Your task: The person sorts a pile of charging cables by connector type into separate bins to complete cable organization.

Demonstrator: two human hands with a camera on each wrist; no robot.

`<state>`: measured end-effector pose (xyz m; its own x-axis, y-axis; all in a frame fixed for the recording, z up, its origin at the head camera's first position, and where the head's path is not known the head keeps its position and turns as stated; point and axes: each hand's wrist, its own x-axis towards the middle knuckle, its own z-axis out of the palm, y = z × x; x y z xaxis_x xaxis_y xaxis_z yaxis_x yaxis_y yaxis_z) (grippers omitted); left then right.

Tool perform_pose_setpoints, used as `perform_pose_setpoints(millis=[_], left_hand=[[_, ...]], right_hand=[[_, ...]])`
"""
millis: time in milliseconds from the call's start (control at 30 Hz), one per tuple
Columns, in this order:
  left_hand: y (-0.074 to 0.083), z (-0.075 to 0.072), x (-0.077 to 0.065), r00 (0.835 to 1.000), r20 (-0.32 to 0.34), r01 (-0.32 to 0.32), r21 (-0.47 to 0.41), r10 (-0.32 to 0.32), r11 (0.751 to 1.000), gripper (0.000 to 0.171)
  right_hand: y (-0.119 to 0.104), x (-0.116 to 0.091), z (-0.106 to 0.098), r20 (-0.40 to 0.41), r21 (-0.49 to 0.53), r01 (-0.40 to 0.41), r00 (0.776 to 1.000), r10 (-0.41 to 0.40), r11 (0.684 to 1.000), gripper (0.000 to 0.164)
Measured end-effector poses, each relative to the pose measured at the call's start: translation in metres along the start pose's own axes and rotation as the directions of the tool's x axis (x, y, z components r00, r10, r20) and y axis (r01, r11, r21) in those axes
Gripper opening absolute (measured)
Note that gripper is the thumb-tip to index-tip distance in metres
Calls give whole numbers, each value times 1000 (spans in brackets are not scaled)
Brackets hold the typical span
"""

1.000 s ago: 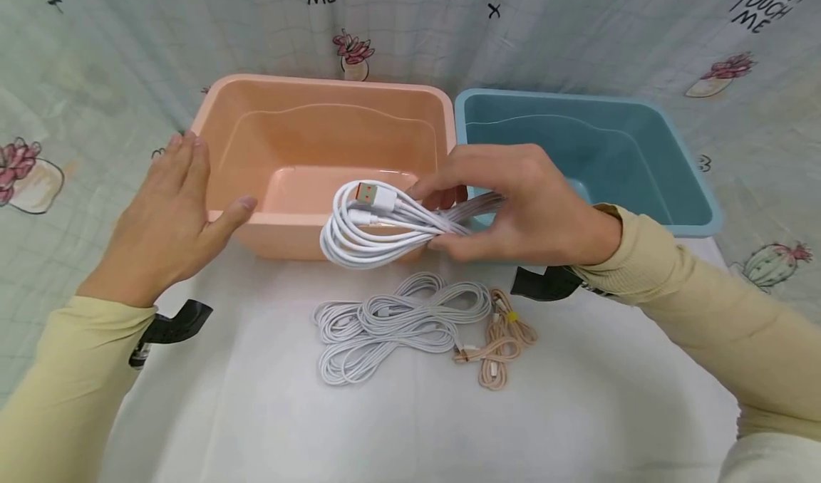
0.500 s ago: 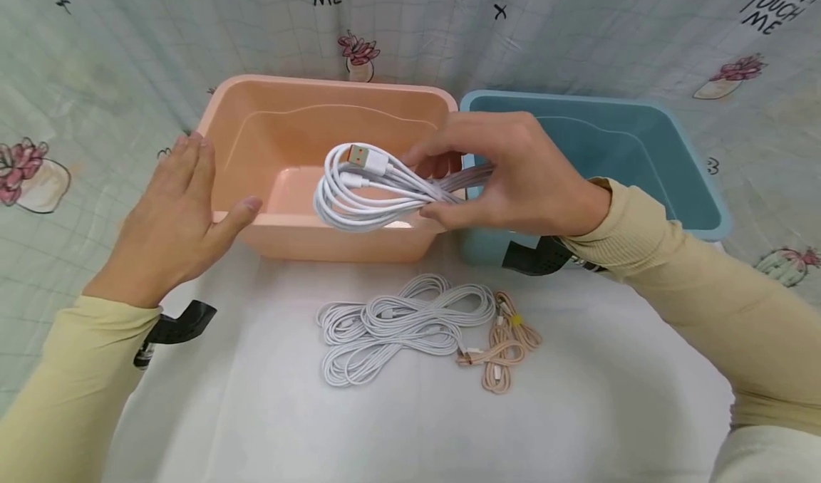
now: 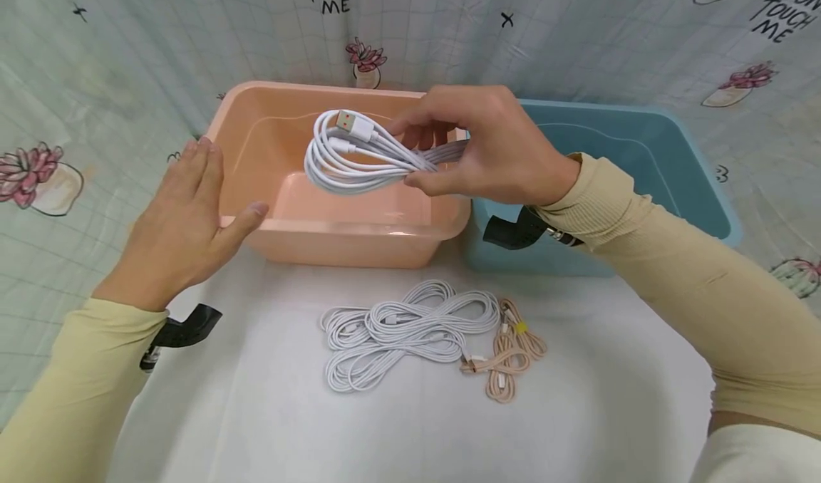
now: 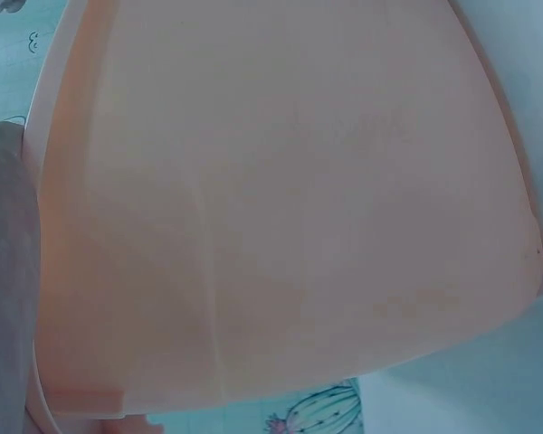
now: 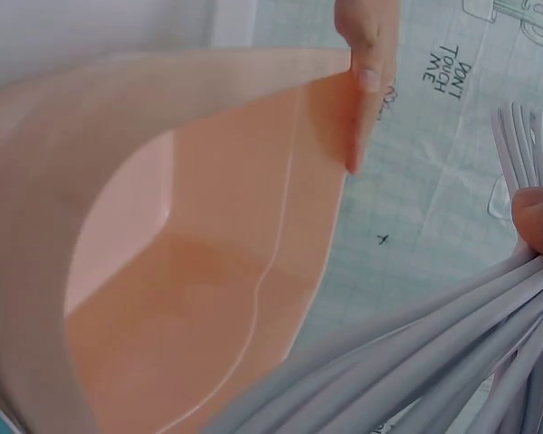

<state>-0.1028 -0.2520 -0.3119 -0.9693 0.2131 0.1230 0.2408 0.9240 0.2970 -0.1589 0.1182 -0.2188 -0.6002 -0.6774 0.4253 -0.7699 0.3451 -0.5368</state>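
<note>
My right hand [image 3: 487, 144] pinches a coiled white USB cable [image 3: 355, 152] at its bundled middle, holding it above the peach bin [image 3: 333, 237]. The orange-tipped USB plug shows on top of the coil. In the right wrist view, the white cable [image 5: 389, 353] fans out from under the thumb, in front of the peach bin [image 5: 226, 253]. My left hand [image 3: 182, 219] lies with straight fingers against the left end of the peach bin, thumb at its front rim. The left wrist view shows the outer wall of the peach bin [image 4: 299, 208] close up.
A blue bin [image 3: 641, 159] stands right of the peach one, partly behind my right arm. On the white cloth in front lie several coiled white cables [image 3: 410, 333] and some beige cables [image 3: 507, 358], one with a yellow tie. A patterned curtain [image 3: 436, 41] hangs behind.
My right hand has lifted the white USB cable up and to the left, from the front rim to above the peach bin's interior. My left hand has stayed at the bin's end.
</note>
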Motion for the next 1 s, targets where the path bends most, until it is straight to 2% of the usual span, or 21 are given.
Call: perform_pose_setpoints(millis=[300, 533, 700, 1000], left_hand=[[1, 1, 0, 1000, 0, 3, 0, -3, 1000, 94], [1, -1, 0, 1000, -7, 4, 7, -4, 1000, 94], [2, -1, 0, 1000, -3, 10, 5, -10, 1000, 95], [2, -2, -1, 1000, -12, 9, 4, -9, 1000, 93]], right_hand=[[6, 19, 3, -3, -2, -60, 998, 60, 998, 38], [20, 33, 9, -17, 2, -59, 998, 59, 998, 43], [27, 43, 14, -27, 37, -97, 995, 98, 995, 42], [40, 62, 25, 6, 34, -191, 982, 191, 981, 38]])
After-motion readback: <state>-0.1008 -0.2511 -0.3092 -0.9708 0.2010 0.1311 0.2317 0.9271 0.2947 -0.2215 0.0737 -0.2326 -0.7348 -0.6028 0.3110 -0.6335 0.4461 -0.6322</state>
